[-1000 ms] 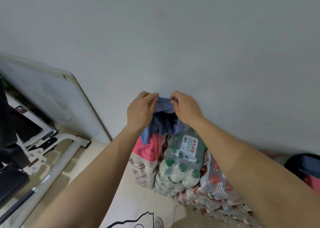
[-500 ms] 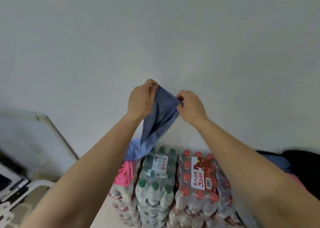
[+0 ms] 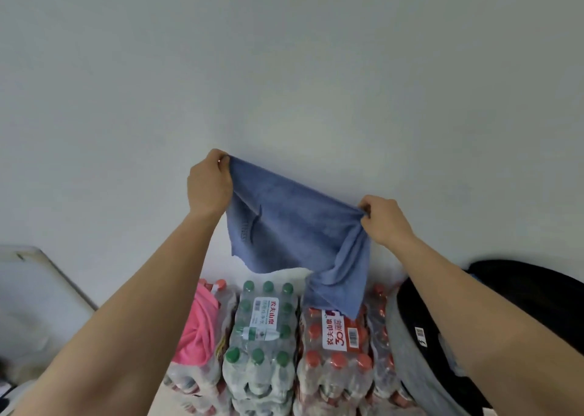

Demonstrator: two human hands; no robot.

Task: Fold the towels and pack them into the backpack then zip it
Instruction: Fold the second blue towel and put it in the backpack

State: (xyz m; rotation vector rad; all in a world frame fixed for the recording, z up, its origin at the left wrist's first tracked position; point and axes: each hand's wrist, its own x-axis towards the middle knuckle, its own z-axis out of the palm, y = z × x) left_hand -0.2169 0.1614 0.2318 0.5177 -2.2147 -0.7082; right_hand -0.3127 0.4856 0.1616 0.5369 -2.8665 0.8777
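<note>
A blue towel [image 3: 294,226] hangs spread in the air in front of a pale wall. My left hand [image 3: 208,183] pinches its upper left corner, higher up. My right hand [image 3: 384,219] pinches the upper right corner, lower and further right. The towel's bottom edge droops over the packs of bottles. A pink towel [image 3: 197,327] lies bunched on the leftmost pack. The black and grey backpack [image 3: 420,336] lies at the right, partly behind my right forearm; I cannot tell whether it is zipped.
Shrink-wrapped packs of water bottles stand against the wall: a green-capped pack [image 3: 262,336] in the middle and a red-capped pack [image 3: 338,349] to its right. A white board [image 3: 34,289] leans against the wall at the left.
My hands have pulled apart, stretching the blue towel out wide and lifting it off the packs. The view has swung right, bringing the backpack further in.
</note>
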